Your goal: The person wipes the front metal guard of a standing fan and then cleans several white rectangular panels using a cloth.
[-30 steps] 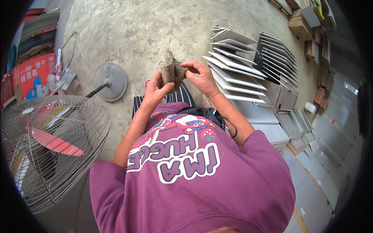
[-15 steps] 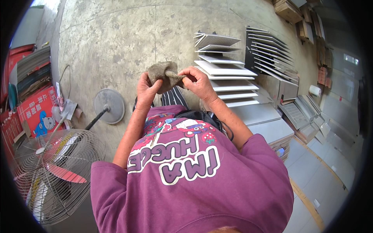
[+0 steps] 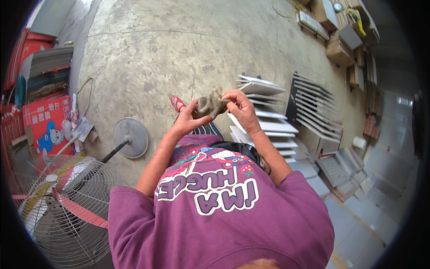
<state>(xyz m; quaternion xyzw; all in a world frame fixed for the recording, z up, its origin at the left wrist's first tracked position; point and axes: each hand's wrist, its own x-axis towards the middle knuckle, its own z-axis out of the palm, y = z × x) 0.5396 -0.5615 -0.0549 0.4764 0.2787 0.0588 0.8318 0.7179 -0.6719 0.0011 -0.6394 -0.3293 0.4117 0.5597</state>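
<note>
Out in front of my body, both hands grip a crumpled grey-brown cloth [image 3: 209,104]; whether it is a rag or a glove I cannot tell. My left hand [image 3: 186,121] holds its left and lower side, the thumb lying along the near edge. At its right edge, the fingertips and thumb of my right hand [image 3: 244,112] pinch the fabric. Part of the cloth is hidden behind my fingers. A red shoe [image 3: 177,103] shows on the floor just beyond my left hand.
A rack of white panels [image 3: 275,124] stands close to my right forearm, with a second panel rack [image 3: 318,107] behind it. To the left are a caged fan [image 3: 71,210], its round base [image 3: 131,138] and a red carton [image 3: 48,125]. Cardboard boxes [image 3: 339,49] lie at far right.
My hands and the cloth have shifted right and lower in the picture, and the cloth is more bunched up. The surroundings have shifted in view, and a red shoe now shows.
</note>
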